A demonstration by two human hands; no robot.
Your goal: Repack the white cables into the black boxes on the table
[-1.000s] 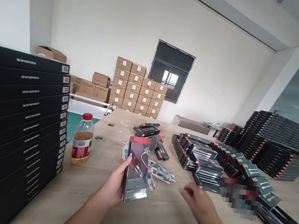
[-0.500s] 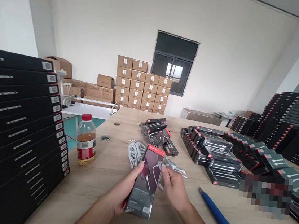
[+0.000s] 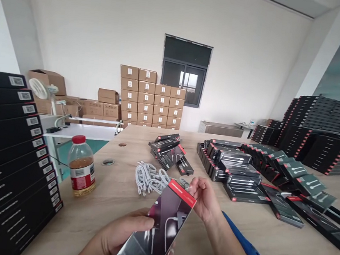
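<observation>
My left hand (image 3: 132, 230) is wrapped round a slim black package with a red top edge (image 3: 160, 229), its thumb on the printed front. The package tilts, red end up and to the right. Just beyond that red end, my right hand (image 3: 206, 198) has its fingers curled together at the package's upper corner; what they hold, if anything, is too small to make out. White coiled cables (image 3: 148, 177) lie on the wooden table (image 3: 111, 199) behind the package. Farther back is a loose pile of small black boxes (image 3: 167, 150).
A bottle with a red cap (image 3: 82, 166) stands at left beside a tall stack of black boxes (image 3: 4, 165). Rows of black packages (image 3: 239, 169) cover the table's right. A blue tool (image 3: 243, 240) lies by my right forearm. Brown cartons (image 3: 145, 97) stand against the wall.
The package has come closer and tilted to the right in my left hand. My right hand has moved from its side edge to its top corner, fingers curling. The view has turned to the right.
</observation>
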